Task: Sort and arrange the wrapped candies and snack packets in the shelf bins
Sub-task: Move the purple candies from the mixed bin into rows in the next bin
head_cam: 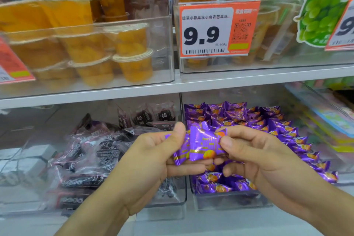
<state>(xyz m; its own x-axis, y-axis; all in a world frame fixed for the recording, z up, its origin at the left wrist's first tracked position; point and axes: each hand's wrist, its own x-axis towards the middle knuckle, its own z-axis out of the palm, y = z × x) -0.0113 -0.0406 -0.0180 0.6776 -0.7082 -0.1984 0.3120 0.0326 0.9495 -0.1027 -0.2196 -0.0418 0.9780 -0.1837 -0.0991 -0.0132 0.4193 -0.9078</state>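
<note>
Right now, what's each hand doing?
Left hand: holding a few purple wrapped candies.
Right hand: pinching the front candy's right end.

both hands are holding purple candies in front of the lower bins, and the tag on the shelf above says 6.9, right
Not quite: the price tag reads 9.9, not 6.9, as the head view shows. The rest holds: the left hand and right hand grip purple candies in front of the lower bins.

White shop shelf (249, 77), orange price tag (218, 28)
</note>
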